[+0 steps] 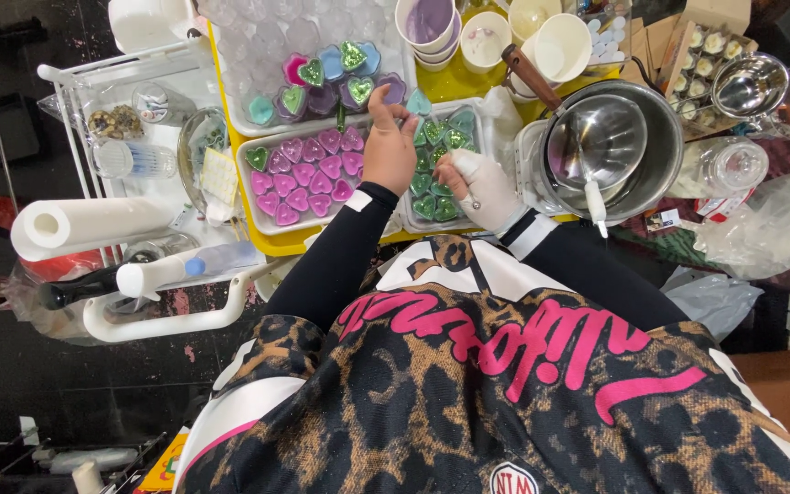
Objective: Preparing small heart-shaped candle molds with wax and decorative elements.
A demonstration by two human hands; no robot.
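Left grip (389,146) half-curled and empty, above green heart candles (436,174), gloved right grip (482,187) pinching something unclear.

Bright, even light falls from overhead, so colours look saturated and shadows stay short and soft. Sharp glare sits on the steel pot (637,155) and the small metal bowl (750,84) at upper right. The wide lens bends the frame edges, curving the white rail (171,322) at left. The floor in the lower left falls dim. The centre stays crisp, with no visible motion blur.
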